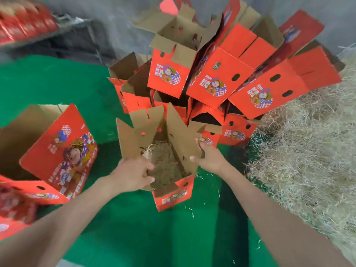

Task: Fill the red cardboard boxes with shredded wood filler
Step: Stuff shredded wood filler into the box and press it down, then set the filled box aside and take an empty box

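An open red cardboard box [173,197] stands on the green mat in front of me, its brown flaps up. Shredded wood filler [167,164] lies in its bottom. My left hand [133,174] grips the box's near-left flap edge, fingers curled into the opening. My right hand [210,157] holds the right flap, thumb on the inside and fingers behind it. A big heap of loose shredded wood filler [308,147] lies on the right.
A stack of several open red boxes [212,79] leans behind the held box. Another open red box [57,151] lies at the left, with more red boxes [11,209] below it. The green mat [154,237] covers the floor; a grey wall stands behind.
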